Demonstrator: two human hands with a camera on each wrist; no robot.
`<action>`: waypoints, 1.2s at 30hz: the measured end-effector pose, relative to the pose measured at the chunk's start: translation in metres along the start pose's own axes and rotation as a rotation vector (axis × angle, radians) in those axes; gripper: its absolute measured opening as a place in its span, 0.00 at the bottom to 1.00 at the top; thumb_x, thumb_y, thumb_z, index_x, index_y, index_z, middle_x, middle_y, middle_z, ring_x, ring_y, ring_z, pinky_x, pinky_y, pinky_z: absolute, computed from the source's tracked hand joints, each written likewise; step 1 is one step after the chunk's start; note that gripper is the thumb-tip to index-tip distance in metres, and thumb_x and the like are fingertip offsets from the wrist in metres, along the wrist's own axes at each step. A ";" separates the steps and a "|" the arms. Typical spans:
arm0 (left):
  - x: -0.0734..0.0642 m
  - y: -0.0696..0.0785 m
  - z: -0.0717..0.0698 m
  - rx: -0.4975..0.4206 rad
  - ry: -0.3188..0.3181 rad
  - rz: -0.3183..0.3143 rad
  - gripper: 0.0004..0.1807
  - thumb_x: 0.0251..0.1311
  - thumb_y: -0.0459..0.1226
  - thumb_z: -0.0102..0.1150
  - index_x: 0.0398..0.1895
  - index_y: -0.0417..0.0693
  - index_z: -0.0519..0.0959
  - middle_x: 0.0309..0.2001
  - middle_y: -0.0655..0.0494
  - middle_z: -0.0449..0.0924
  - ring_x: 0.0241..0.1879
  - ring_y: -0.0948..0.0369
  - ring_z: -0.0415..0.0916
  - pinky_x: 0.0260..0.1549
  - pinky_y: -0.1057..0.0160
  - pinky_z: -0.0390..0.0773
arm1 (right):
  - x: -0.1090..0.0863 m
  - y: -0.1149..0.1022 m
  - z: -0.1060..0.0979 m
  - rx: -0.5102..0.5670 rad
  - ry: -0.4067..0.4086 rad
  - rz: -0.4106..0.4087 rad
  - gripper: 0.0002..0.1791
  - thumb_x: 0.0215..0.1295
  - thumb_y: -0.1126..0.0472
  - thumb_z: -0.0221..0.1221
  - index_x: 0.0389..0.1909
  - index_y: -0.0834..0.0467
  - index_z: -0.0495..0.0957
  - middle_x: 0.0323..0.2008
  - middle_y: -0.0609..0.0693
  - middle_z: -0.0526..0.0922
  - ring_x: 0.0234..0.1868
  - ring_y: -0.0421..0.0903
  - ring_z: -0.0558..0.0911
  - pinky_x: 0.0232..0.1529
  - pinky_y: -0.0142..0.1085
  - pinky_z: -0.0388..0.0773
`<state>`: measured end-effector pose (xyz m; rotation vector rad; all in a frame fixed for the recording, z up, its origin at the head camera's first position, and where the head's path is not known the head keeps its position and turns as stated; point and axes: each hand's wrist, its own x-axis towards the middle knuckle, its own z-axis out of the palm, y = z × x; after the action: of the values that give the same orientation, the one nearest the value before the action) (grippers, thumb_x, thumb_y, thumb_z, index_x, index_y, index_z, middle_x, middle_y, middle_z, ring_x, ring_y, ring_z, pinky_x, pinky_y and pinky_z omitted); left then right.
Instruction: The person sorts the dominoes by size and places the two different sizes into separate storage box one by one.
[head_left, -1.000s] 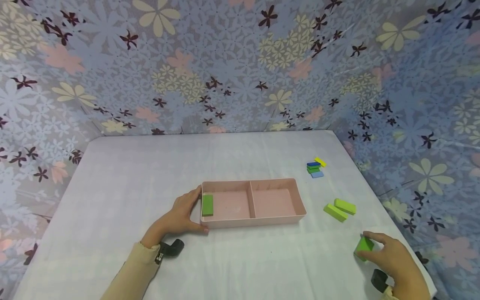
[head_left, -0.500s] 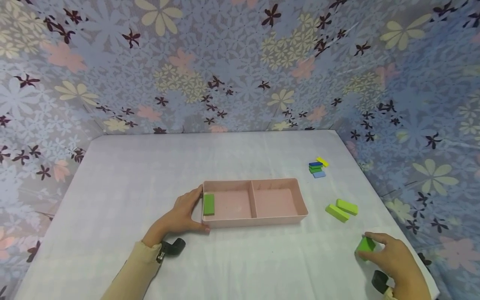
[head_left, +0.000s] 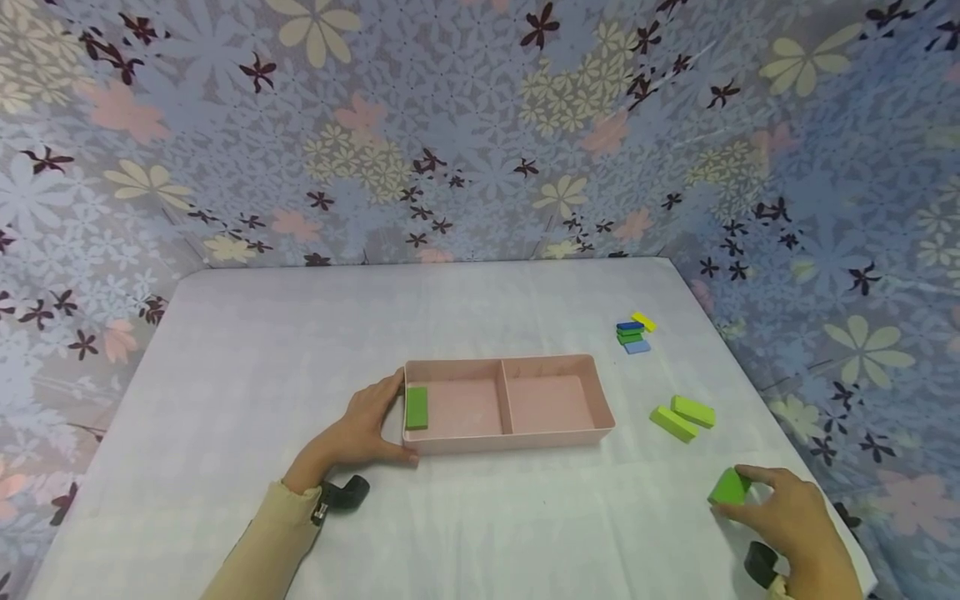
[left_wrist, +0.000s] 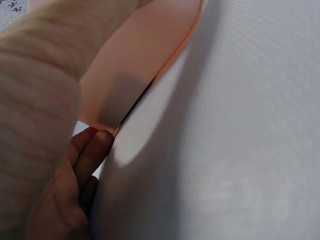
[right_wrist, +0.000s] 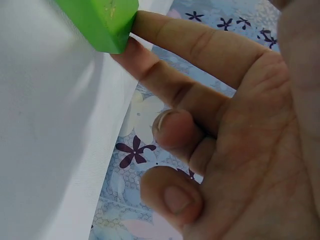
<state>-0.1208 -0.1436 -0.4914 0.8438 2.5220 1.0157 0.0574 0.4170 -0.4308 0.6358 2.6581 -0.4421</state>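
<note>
My left hand [head_left: 367, 425] holds the left end of a pink two-compartment box [head_left: 551, 435], its thumb at the front corner and its fingers at the back corner. Seen from the left wrist, fingertips touch the wall of the pink box [left_wrist: 145, 45]. Inside the left compartment, a green block [head_left: 417, 408] lies against the end wall. At the table's right side my right hand [head_left: 787, 512] pinches another green block [head_left: 729, 487], which looks wedge-shaped, between thumb and fingers. The right wrist view shows fingertips on one end of this green block [right_wrist: 102, 22].
Two lime-green blocks [head_left: 682, 418] lie right of the box. Farther back are a small yellow block [head_left: 643, 321], a dark blue block [head_left: 630, 326], green pieces and a light blue block [head_left: 637, 347]. Floral cloth [head_left: 480, 125] rises behind the white table [head_left: 480, 533].
The green block in my right hand has turned a little, so a triangular face shows more. The left hand and the pink box hold their places.
</note>
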 end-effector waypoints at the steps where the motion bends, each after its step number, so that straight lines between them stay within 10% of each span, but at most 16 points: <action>1: 0.000 0.000 0.000 0.001 0.001 0.002 0.75 0.39 0.61 0.79 0.82 0.43 0.39 0.80 0.42 0.49 0.77 0.40 0.48 0.74 0.37 0.46 | 0.001 0.000 0.000 0.005 0.002 0.010 0.60 0.42 0.30 0.74 0.65 0.70 0.69 0.62 0.80 0.66 0.57 0.79 0.64 0.55 0.72 0.66; 6: -0.001 0.001 -0.001 -0.009 0.003 0.009 0.75 0.40 0.61 0.79 0.82 0.43 0.39 0.80 0.43 0.50 0.77 0.41 0.48 0.74 0.37 0.46 | 0.002 -0.002 0.001 0.028 0.003 0.046 0.61 0.40 0.30 0.74 0.66 0.70 0.69 0.62 0.79 0.65 0.58 0.79 0.63 0.56 0.73 0.65; 19: 0.001 0.000 -0.003 -0.014 0.002 0.024 0.75 0.39 0.60 0.79 0.82 0.43 0.40 0.80 0.44 0.50 0.77 0.42 0.49 0.74 0.36 0.47 | 0.002 -0.033 -0.011 0.050 0.156 -0.198 0.51 0.48 0.36 0.74 0.62 0.70 0.74 0.62 0.79 0.68 0.58 0.78 0.62 0.55 0.71 0.61; 36: 0.001 0.001 0.001 -0.005 -0.004 -0.001 0.76 0.39 0.61 0.79 0.82 0.44 0.38 0.80 0.44 0.48 0.77 0.42 0.47 0.74 0.37 0.45 | 0.003 -0.070 -0.019 0.112 0.297 -0.324 0.44 0.46 0.45 0.77 0.58 0.70 0.77 0.56 0.73 0.76 0.52 0.70 0.68 0.51 0.68 0.68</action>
<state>-0.1208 -0.1419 -0.4909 0.8420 2.5150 1.0193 0.0155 0.3657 -0.4000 0.3191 3.0525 -0.6323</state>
